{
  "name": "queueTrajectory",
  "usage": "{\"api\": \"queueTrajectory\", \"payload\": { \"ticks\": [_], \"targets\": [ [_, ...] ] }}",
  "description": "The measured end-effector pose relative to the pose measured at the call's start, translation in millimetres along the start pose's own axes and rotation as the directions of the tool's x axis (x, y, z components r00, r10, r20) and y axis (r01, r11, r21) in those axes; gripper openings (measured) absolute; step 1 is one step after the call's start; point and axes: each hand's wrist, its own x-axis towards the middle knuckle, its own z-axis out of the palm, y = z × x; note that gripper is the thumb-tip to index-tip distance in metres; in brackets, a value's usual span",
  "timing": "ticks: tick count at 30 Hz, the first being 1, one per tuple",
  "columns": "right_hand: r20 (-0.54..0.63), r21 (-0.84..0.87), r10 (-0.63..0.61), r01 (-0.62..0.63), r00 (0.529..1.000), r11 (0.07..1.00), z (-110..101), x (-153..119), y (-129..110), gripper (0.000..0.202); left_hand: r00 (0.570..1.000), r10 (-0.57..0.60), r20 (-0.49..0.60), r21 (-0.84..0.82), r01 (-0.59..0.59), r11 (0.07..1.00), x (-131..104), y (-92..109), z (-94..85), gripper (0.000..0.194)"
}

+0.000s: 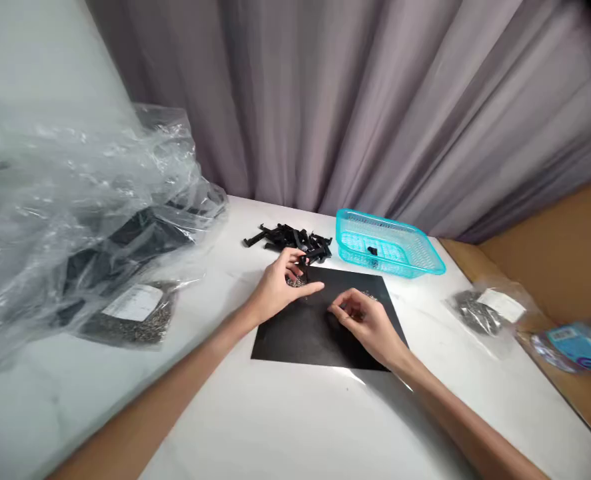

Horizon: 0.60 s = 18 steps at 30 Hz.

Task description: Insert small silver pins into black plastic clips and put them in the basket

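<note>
My left hand (286, 280) reaches over the far left part of a black mat (320, 337), thumb stretched out and apart from the curled fingers. Its fingertips are at the near edge of a heap of black plastic pieces (288, 235); whether they touch one is unclear. Below those fingers lies a small pile of tiny metal parts (296, 283). Over the mat's right half, my right hand (362, 317) is closed in a pinch, thumb against forefinger. Anything between those fingertips is too small to make out. More tiny metal parts (370, 295) show just behind this hand.
A turquoise basket (428, 260) stands at the back right, with a black piece (372, 251) inside. Clear plastic bags (100, 180) crowd the left, one labelled bag of metal parts (145, 323) in front. Another labelled bag (480, 313) lies right. A grey curtain (295, 100) hangs behind.
</note>
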Motion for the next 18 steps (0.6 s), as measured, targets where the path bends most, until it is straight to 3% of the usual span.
{"api": "queueTrajectory", "payload": {
  "ticks": [8,18],
  "targets": [
    [0.038,0.226,0.071,-0.078,0.997,0.971,-8.5,-5.4,6.8,0.028,0.958,0.089,0.272,0.071,-0.112,0.991,-5.6,8.0,5.7,0.066],
    [0.104,0.125,0.097,-0.11,0.99,0.986,-13.2,-6.2,11.1,0.018,0.936,0.071,0.344,0.151,-0.129,0.98,-6.6,12.2,4.4,0.069]
  ]
}}
